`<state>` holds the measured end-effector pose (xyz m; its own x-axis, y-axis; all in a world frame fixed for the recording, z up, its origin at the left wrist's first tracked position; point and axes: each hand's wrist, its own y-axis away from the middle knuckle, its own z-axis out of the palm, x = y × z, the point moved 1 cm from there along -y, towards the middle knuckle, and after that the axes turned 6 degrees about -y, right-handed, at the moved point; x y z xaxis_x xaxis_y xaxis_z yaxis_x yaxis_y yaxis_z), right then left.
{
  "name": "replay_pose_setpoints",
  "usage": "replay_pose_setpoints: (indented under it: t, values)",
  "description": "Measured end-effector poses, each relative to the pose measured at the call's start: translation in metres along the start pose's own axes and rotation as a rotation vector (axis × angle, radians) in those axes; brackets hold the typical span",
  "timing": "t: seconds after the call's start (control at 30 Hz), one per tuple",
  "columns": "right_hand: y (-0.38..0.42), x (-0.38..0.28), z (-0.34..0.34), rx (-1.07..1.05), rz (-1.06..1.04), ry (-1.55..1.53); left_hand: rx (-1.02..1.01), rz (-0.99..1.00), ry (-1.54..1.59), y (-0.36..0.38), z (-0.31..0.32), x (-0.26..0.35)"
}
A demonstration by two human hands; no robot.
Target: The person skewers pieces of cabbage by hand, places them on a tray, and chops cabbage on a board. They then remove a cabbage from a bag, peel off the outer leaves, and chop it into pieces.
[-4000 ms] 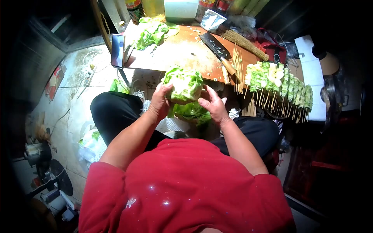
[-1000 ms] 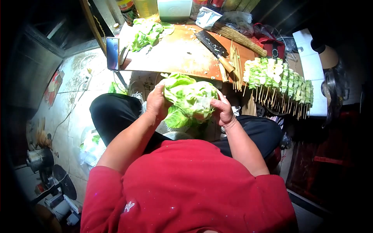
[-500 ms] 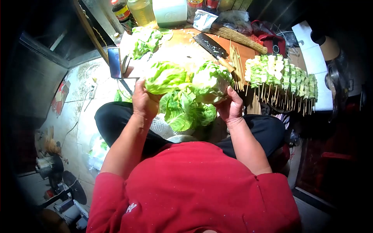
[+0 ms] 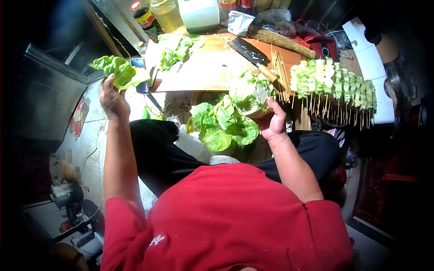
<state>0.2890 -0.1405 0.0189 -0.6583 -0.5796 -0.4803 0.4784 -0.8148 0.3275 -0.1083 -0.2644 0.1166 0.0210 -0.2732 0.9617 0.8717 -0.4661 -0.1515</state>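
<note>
The pale green cabbage head sat cupped in the right hand, held over a heap of loose green leaves so that trimmings dropped there; left of the cabbage, the left hand gripped a torn green leaf, which half a second earlier was on the head; beyond lay the orange wooden worktop and a steel cleaver.

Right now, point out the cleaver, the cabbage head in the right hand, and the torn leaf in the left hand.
cleaver (image 4: 250,53), head view, on its dark blade.
cabbage head (image 4: 248,93), head view, on its pale outer leaves.
torn leaf (image 4: 118,70), head view, on its green middle.
</note>
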Motion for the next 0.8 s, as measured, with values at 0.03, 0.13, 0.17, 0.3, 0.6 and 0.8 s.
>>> replay_pose_setpoints:
  t: [0.03, 0.13, 0.17, 0.3, 0.6, 0.8]
  values:
    - [0.001, 0.001, 0.001, -0.001, 0.001, 0.001, 0.001, 0.000, 0.000, -0.006, -0.007, -0.006]
    - [0.002, 0.001, 0.004, -0.049, -0.002, 0.021, 0.029, 0.068, -0.006, -0.011, -0.016, -0.012]
    - [0.003, 0.001, 0.004, -0.045, -0.002, 0.026, 0.030, 0.068, -0.005, -0.008, -0.016, -0.010]
    - [0.003, 0.004, 0.003, -0.035, 0.005, 0.053, 0.008, 0.081, -0.048, -0.005, -0.018, -0.010]
    - [-0.001, 0.009, -0.005, -0.021, 0.081, 0.070, 0.039, 0.071, -0.121, -0.006, -0.028, -0.018]
    - [0.004, 0.010, 0.009, 0.017, 0.056, -0.023, 0.079, 0.049, -0.126, 0.000, -0.020, -0.012]
